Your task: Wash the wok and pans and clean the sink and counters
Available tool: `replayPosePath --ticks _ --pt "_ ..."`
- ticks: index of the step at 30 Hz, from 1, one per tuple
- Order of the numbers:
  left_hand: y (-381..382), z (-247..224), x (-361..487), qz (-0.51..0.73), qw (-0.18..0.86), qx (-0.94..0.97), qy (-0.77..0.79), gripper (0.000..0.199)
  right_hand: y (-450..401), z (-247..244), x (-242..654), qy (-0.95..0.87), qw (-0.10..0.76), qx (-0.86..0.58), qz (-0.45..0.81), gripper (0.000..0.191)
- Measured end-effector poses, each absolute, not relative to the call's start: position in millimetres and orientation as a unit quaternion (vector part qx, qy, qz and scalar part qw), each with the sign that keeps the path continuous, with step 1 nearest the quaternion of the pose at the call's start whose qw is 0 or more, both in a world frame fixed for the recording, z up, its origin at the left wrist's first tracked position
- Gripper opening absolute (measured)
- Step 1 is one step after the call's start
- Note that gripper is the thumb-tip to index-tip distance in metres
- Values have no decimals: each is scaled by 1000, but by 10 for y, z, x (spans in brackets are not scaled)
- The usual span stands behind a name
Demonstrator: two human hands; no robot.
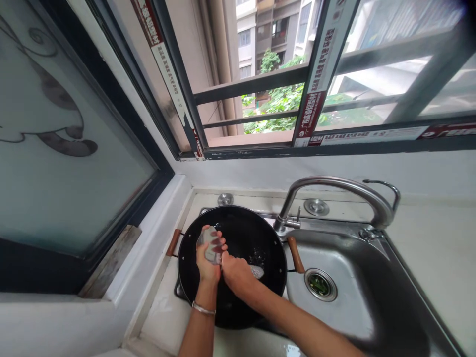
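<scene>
A large black wok with two wooden handles sits at the left of the sink. Over it, my left hand is wrapped round a clear, whitish translucent item with dark reddish patches, too blurred to name. My right hand is closed beside it, its fingers touching the lower end of that item; what they grip is hidden. A pale, shiny oval piece shows just past my right hand, above the wok's dark surface. Small bubbles or drops lie in the wok.
The steel sink basin lies to the right, with green scraps in its drain. A curved faucet stands behind it. Two round metal lids rest on the back ledge. Windows rise behind and at the left.
</scene>
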State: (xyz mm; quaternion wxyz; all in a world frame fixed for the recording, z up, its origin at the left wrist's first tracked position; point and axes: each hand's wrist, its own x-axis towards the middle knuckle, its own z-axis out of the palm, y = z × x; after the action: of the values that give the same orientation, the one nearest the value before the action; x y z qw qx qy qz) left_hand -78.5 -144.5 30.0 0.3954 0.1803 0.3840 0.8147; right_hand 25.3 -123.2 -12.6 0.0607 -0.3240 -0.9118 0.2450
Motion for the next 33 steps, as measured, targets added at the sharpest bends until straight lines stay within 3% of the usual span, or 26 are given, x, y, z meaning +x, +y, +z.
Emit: replayPosePath --ticks 10,17,20,23,26,29,33 --pt "-1565 706 -1266 859 259 230 377 45 -890 -532 263 -938 50 -265 217 22" --pt "-1719 692 -1415 813 -26 246 528 49 -449 -1059 200 -923 19 -333 194 59" --pt "-1754 725 -1443 766 -71 294 567 52 -510 -1242 77 -885 -18 -425 188 81" --pt "-1743 673 -1407 744 -82 321 580 51 -749 -1368 -52 -889 -82 -387 232 96" --pt "-1732 610 -1384 756 -87 309 570 52 -872 -1434 -66 -930 -85 -264 241 79" --pt "-1741 586 -1398 774 -81 293 556 55 -848 -1420 -32 -921 -84 -323 202 58" --pt "-1762 565 -1420 790 -85 269 545 55 -990 -1319 -56 -892 -84 -394 205 62"
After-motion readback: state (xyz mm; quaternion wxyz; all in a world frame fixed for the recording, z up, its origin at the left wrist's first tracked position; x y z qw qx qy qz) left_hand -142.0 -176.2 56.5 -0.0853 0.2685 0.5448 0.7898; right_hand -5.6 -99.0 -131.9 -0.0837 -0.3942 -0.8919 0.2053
